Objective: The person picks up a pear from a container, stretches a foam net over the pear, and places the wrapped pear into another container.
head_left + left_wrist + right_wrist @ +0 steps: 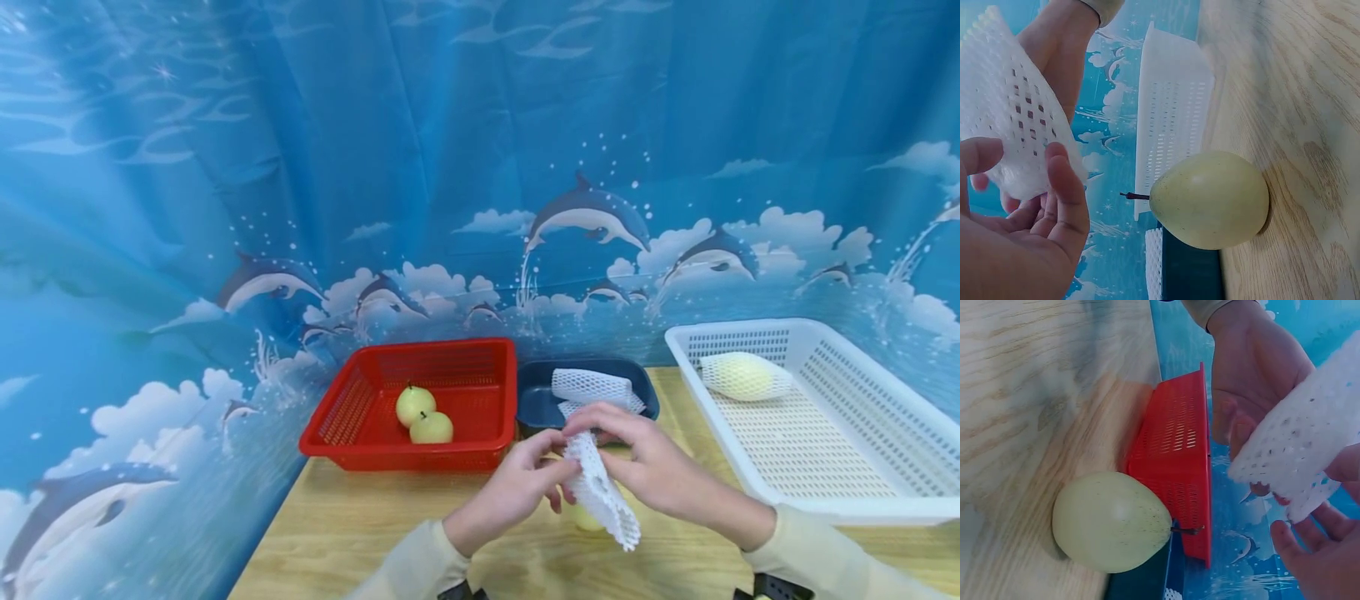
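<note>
A white foam fruit net (602,492) is held up between both hands, one end slanting down to the right. My left hand (517,479) pinches one side of its upper end with thumb and fingers. On the other side my right hand (654,463) grips the same end, thumb against the mesh. In the left wrist view the net (1019,106) looks widened, with diamond-shaped holes. Below the hands a pale yellow-green pear (1213,200) sits on the table, its dark stem pointing toward the containers; in the head view the net and hands partly cover it.
A red basket (420,454) with two pears (415,405) stands at the back left. Beside it, a dark blue tray (536,387) holds more foam nets (591,386). At the right, a white basket (757,492) contains a net-covered pear (744,377). A dolphin-print curtain hangs behind the table.
</note>
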Motion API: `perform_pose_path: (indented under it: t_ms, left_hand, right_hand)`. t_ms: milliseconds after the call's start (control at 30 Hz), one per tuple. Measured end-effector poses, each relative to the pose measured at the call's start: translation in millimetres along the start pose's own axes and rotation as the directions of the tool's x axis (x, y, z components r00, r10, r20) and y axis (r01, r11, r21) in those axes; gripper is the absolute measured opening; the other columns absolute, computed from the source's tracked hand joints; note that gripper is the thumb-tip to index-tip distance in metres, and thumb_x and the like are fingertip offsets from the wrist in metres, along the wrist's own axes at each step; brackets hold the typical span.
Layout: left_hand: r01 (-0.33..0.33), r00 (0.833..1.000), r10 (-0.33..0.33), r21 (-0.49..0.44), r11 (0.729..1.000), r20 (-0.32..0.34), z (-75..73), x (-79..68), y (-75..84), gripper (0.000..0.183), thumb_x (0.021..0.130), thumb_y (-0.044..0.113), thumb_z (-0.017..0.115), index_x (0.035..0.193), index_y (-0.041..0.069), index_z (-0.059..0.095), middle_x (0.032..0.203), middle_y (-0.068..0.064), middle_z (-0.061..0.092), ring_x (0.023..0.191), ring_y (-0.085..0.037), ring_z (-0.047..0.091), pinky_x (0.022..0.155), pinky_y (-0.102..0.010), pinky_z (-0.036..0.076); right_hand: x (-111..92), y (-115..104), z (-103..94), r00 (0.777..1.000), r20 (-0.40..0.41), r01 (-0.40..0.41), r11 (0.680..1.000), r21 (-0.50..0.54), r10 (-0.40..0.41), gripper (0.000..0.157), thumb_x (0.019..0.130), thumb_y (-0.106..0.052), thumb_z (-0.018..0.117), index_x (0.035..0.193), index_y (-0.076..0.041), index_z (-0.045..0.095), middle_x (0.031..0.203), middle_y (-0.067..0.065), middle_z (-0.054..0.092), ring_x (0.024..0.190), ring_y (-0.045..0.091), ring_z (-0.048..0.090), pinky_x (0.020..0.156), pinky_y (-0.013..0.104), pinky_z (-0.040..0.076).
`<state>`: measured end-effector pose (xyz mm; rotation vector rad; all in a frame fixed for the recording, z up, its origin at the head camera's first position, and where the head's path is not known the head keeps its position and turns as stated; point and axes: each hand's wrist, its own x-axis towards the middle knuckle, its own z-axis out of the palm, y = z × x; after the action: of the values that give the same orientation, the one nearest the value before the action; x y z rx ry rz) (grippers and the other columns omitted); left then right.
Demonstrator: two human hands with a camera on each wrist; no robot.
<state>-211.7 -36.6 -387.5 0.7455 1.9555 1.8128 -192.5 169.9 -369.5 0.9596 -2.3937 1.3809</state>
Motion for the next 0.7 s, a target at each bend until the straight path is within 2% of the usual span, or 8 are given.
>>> perform_pose_path:
  t_ms: [100, 167, 300, 500, 633, 700]
  left_hand:
    - [-0.007, 1.000, 0.007, -0.010, 1.000, -0.030, 0.5, 1.1, -1.2, 0.024, 0.098, 0.011, 0.060, 0.119, 0.000, 0.057, 0.100, -0.003, 0.063, 0.067, -0.020, 0.061, 0.056, -0.024, 0.050]
    - [-0.005, 0.999, 0.004, -0.020, 1.000, -0.045, 0.5, 1.8, -1.3, 0.022, 0.097, 0.011, 0.061, 0.115, 0.001, 0.056, 0.095, -0.002, 0.063, 0.065, -0.020, 0.060, 0.056, -0.024, 0.050]
    - [0.016, 0.997, -0.018, -0.035, 0.999, -0.074, 1.0, 1.6, -1.1, 0.019, 0.095, 0.010, 0.065, 0.109, 0.003, 0.054, 0.088, -0.002, 0.063, 0.060, -0.015, 0.059, 0.055, -0.024, 0.048]
    - [0.038, 0.994, -0.041, -0.035, 0.999, -0.101, 2.4, 1.2, -3.9, 0.020, 0.095, 0.012, 0.067, 0.104, 0.004, 0.051, 0.087, -0.002, 0.060, 0.056, -0.013, 0.057, 0.054, -0.023, 0.047]
    - [0.059, 0.992, -0.063, -0.038, 0.998, -0.105, 2.8, 0.8, -4.4, 0.020, 0.094, 0.012, 0.066, 0.103, 0.005, 0.050, 0.081, -0.003, 0.058, 0.055, -0.013, 0.055, 0.053, -0.022, 0.047]
    - [0.070, 0.994, -0.074, -0.047, 0.996, -0.086, 3.2, 0.7, -4.3, 0.019, 0.094, 0.011, 0.065, 0.105, 0.005, 0.050, 0.078, -0.003, 0.058, 0.053, -0.012, 0.052, 0.052, -0.021, 0.045]
  right_hand:
    - [-1.7, 0.9, 0.1, 0.994, 0.042, -0.100, 0.992, 0.083, 0.097, 0.036, 0.101, -0.017, 0.059, 0.137, -0.015, 0.057, 0.141, 0.009, 0.057, 0.121, 0.016, 0.060, 0.093, 0.029, 0.055]
    - [-3.4, 0.9, -0.1, 0.984, 0.099, -0.166, 0.971, 0.174, 0.151, 0.043, 0.104, -0.020, 0.054, 0.146, -0.011, 0.048, 0.144, 0.016, 0.054, 0.121, 0.013, 0.061, 0.094, 0.027, 0.054]
    - [-6.8, 1.2, 0.5, 0.966, 0.171, -0.236, 0.928, 0.287, 0.193, 0.047, 0.107, -0.020, 0.048, 0.151, -0.005, 0.039, 0.140, 0.023, 0.055, 0.116, 0.007, 0.063, 0.091, 0.027, 0.055]
    - [-6.6, 4.2, 5.1, 0.981, 0.085, -0.189, 0.942, 0.278, 0.172, 0.040, 0.105, -0.013, 0.052, 0.143, -0.001, 0.047, 0.115, 0.020, 0.065, 0.100, 0.013, 0.067, 0.084, 0.029, 0.057]
    - [-6.9, 5.0, 8.0, 0.985, 0.021, -0.170, 0.944, 0.283, 0.171, 0.034, 0.102, -0.009, 0.055, 0.135, -0.001, 0.053, 0.100, 0.014, 0.065, 0.089, 0.013, 0.065, 0.079, 0.028, 0.056]
    - [-7.7, 5.3, 8.7, 0.985, -0.012, -0.162, 0.943, 0.290, 0.173, 0.032, 0.100, -0.006, 0.057, 0.131, 0.001, 0.055, 0.094, 0.012, 0.063, 0.084, 0.012, 0.063, 0.075, 0.028, 0.055]
